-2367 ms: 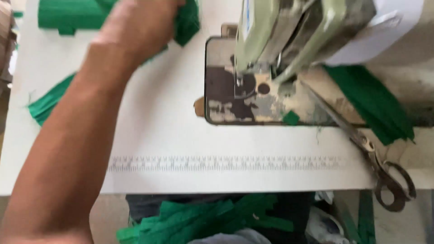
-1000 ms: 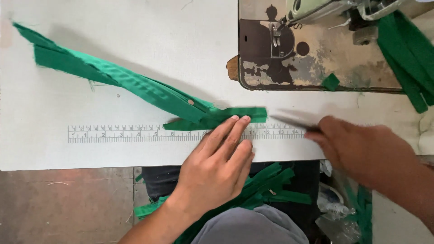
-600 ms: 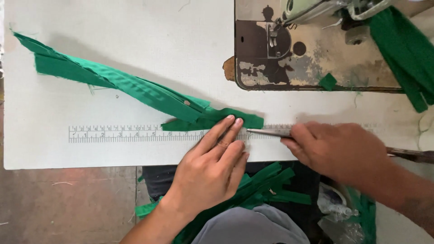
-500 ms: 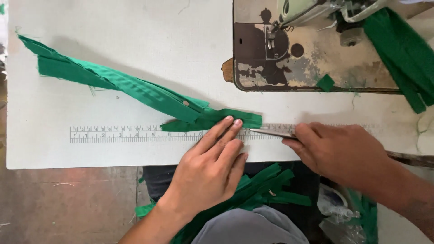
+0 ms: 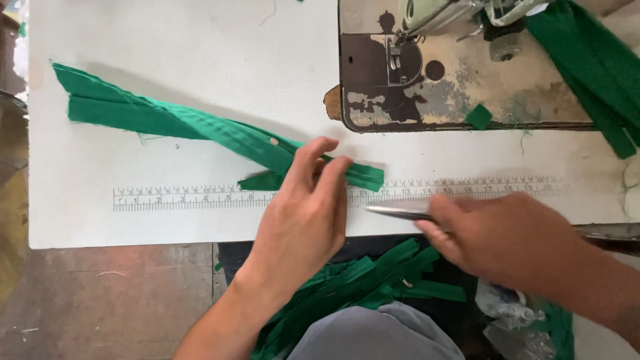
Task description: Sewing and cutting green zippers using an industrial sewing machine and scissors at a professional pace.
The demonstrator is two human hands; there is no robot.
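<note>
1. The left hand (image 5: 303, 217) rests palm down on the white bench (image 5: 200, 80), its fingers (image 5: 333, 183) spread a little and lifted at the tips; they grip nothing.
2. Under those fingertips lies the near end of a long folded strip of green fabric (image 5: 200, 130). It runs from the fingertips away to the far left of the bench, and its short right end shows just past the fingers.
3. A printed measuring scale (image 5: 187, 199) runs along the bench just below the strip, passing under the left fingers and on to the right.
4. The right hand (image 5: 497, 240) hovers at the near bench edge, apart from the left hand, its fingers (image 5: 440, 223) closed around a pair of metal scissors (image 5: 397, 212).
5. The scissor blades point from the right fingers toward the left fingers, stopping just short of them. Motion blur hides whether the blades are parted.
6. Beyond the right fingers stands a worn pale-green sewing machine (image 5: 460, 13) on its scuffed metal bed (image 5: 440, 100), with a small green fabric scrap (image 5: 479, 117) on it.
7. More green strips (image 5: 593, 67) lie to the far right, and a heap of green fabric (image 5: 360, 287) sits below the bench, under both wrists.
</note>
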